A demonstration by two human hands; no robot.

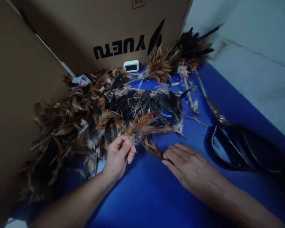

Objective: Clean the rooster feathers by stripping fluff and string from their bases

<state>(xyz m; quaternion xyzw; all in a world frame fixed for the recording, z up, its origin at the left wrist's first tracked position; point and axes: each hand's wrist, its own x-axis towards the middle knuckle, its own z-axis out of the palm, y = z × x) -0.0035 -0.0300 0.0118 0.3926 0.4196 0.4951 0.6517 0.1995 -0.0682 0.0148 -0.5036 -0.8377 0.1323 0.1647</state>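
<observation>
My left hand (120, 155) is closed in a pinch on the base of a small bunch of orange-brown feathers (144, 125), whose tips fan out up and to the right. To its right, my right hand (186, 163) is closed on the end of a brown feather (153, 148) that slants down from near the bunch. The fingertips of that hand are partly hidden. Behind and left of both hands spreads a large heap of loose brown, black and pale feathers (78, 114). Some dark feathers (167, 103) lie just beyond the bunch.
Black-handled scissors (224, 126) lie on the blue tabletop (137, 196) at the right. A white digital clock (131, 66) stands against a cardboard box (85, 28) at the back. Bundled brown feathers (159, 65) and black feathers (194, 44) lie at the back right, beside a thin stick (188, 90).
</observation>
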